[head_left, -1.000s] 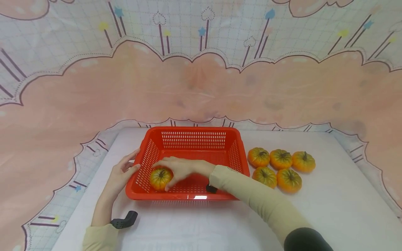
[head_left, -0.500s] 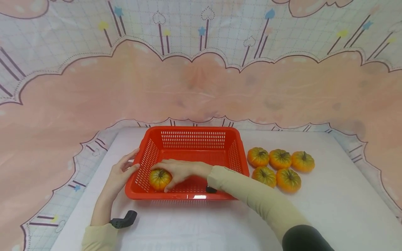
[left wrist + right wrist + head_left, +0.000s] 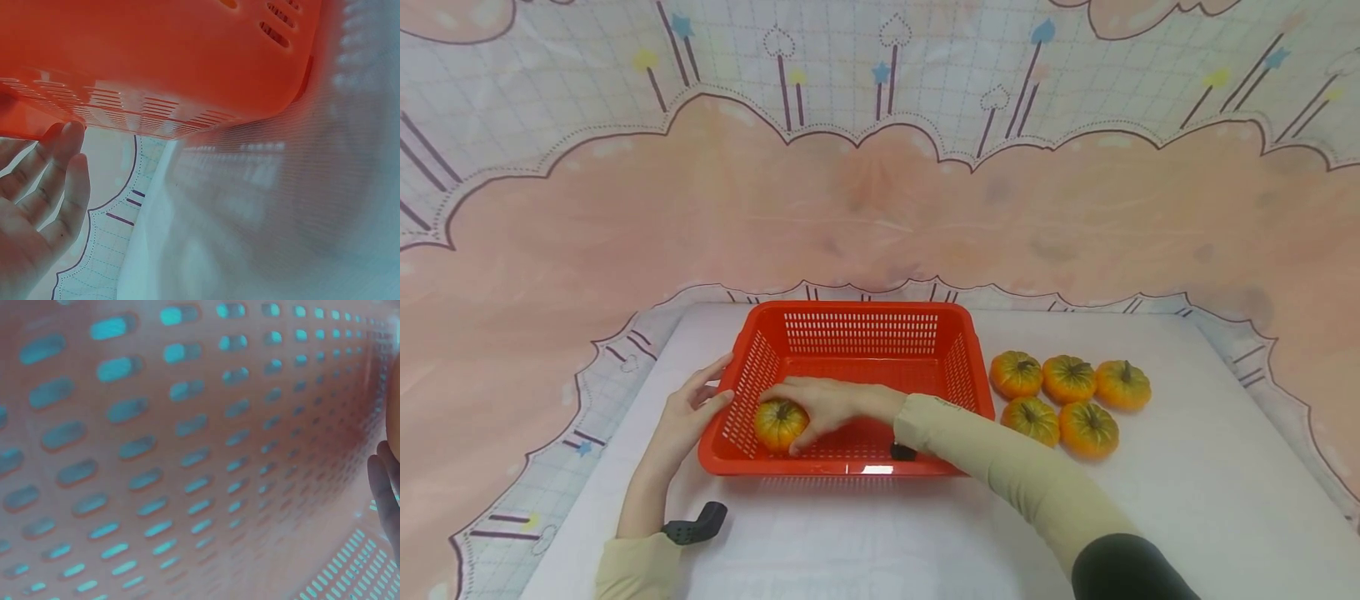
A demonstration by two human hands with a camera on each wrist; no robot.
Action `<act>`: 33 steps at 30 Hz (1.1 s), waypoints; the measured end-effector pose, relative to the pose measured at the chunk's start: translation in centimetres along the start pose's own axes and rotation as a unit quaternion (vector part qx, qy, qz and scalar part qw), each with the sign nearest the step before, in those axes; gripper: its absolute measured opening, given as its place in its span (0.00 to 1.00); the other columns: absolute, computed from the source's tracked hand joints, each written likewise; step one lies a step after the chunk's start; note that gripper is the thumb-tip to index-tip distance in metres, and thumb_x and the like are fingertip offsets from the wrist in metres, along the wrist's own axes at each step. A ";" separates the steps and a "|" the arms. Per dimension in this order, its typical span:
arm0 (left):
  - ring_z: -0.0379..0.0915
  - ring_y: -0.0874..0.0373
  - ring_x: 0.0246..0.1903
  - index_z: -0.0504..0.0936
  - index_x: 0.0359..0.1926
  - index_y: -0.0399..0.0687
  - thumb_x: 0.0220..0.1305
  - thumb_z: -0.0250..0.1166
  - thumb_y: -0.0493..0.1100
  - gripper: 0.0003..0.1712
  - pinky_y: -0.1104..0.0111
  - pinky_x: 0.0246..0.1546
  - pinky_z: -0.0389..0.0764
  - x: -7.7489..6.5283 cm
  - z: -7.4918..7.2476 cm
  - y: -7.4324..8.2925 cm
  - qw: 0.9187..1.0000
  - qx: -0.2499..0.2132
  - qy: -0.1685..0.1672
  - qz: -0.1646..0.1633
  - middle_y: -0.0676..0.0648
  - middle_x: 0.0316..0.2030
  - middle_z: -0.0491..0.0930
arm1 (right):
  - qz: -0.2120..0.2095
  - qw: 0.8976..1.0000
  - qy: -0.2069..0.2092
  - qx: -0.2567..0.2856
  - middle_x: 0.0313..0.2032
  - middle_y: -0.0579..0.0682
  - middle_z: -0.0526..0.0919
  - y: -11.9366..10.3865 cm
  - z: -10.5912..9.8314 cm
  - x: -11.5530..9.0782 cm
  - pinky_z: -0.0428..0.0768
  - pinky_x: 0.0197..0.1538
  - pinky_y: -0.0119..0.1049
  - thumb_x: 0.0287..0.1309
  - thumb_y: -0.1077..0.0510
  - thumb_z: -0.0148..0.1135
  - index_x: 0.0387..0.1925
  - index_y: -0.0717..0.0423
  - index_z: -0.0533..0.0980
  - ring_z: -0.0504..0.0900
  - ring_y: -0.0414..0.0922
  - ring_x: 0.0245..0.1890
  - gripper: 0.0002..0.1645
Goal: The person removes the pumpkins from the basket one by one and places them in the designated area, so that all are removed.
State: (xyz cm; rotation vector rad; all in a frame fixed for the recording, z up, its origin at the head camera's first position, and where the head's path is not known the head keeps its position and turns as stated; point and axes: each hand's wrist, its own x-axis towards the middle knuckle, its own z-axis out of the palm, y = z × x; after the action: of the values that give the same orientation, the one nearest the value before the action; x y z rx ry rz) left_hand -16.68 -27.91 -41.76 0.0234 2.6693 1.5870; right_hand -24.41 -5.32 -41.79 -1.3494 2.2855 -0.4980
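A red plastic basket (image 3: 857, 364) with slotted walls stands on the white-covered table. Inside its left end, my right hand (image 3: 823, 410) holds a small orange pumpkin (image 3: 778, 427), thumb on the near side and fingers over the far side. Only the fingertips (image 3: 382, 487) and a sliver of the pumpkin (image 3: 394, 419) show at the right edge of the right wrist view. At the basket's left rim, my left hand (image 3: 688, 417) rests its fingertips against the outside. The left wrist view shows those fingers (image 3: 72, 194) slightly bent under the basket's rim, not wrapped round it.
Right of the basket, several more small pumpkins (image 3: 1070, 380) lie in two rows. My right forearm (image 3: 1007, 467) crosses over the basket's near rim. A patterned cloth backdrop (image 3: 880, 208) rises behind the table (image 3: 1210, 467).
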 end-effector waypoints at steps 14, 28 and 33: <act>0.67 0.81 0.44 0.55 0.74 0.56 0.70 0.54 0.53 0.35 0.76 0.44 0.80 0.1 -0.1 0.0 1.000 0.012 0.002 0.002 0.41 0.70 0.60 | 0.005 0.999 0.031 0.013 0.59 0.44 0.69 0.1 -2.0 -1.1 0.75 0.58 0.31 0.49 0.42 0.71 0.68 0.39 0.60 0.69 0.40 0.59 0.47; 0.67 0.77 0.45 0.54 0.74 0.58 0.70 0.55 0.54 0.36 0.71 0.45 0.82 0.1 0.0 0.1 1.000 0.014 0.005 -0.004 0.41 0.69 0.62 | 0.036 0.997 0.064 0.009 0.62 0.46 0.68 0.0 -5.1 -3.5 0.73 0.62 0.37 0.49 0.44 0.72 0.68 0.42 0.60 0.69 0.42 0.60 0.47; 0.67 0.80 0.44 0.54 0.74 0.57 0.70 0.54 0.53 0.35 0.77 0.43 0.80 0.1 0.0 0.0 1.000 0.014 0.005 0.001 0.41 0.69 0.62 | 0.032 0.996 0.078 0.017 0.63 0.47 0.69 -0.1 -6.3 -4.8 0.70 0.65 0.39 0.49 0.46 0.72 0.68 0.46 0.61 0.68 0.43 0.62 0.47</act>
State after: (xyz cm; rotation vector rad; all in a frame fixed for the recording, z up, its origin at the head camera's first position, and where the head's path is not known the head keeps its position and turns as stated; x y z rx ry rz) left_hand -16.80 -27.92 -41.74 0.0191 2.7001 1.5533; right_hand -25.66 -0.63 -35.55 -1.2564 2.4253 -0.6368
